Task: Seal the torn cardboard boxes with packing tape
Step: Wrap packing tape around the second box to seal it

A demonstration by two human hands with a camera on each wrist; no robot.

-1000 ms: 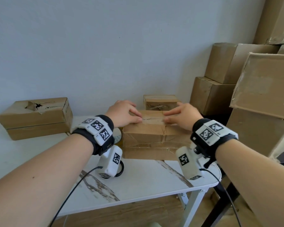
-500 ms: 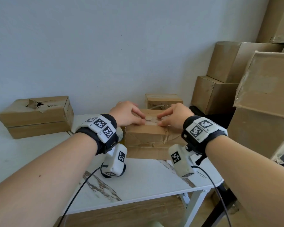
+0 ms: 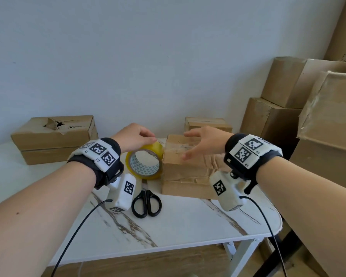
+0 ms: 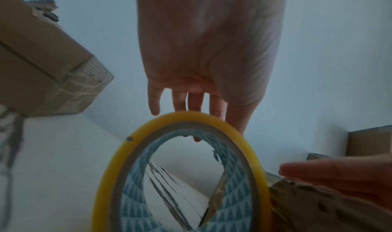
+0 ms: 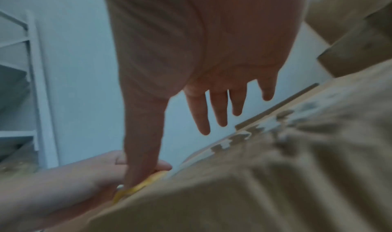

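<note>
A crumpled cardboard box (image 3: 188,168) with shiny tape across its top stands in the middle of the white table (image 3: 188,222). A yellow roll of packing tape (image 3: 144,162) stands on edge against the box's left side. My left hand (image 3: 151,138) grips the top of the roll; in the left wrist view its fingers (image 4: 180,101) reach down over the roll's (image 4: 250,160) far rim. My right hand (image 3: 190,145) hovers over the box top, blurred, fingers spread, holding nothing. The right wrist view shows that hand (image 5: 197,101) straight-fingered above the box (image 5: 275,177).
Black scissors (image 3: 147,202) lie in front of the roll. A box with a torn hole (image 3: 54,136) sits at the table's back left and a small box (image 3: 208,124) behind the middle one. Large boxes (image 3: 288,116) are stacked at right, past the table edge.
Both hands were pressing the tape on the box top. The left hand has moved left onto the tape roll and the right hand has lifted off with its fingers spread.
</note>
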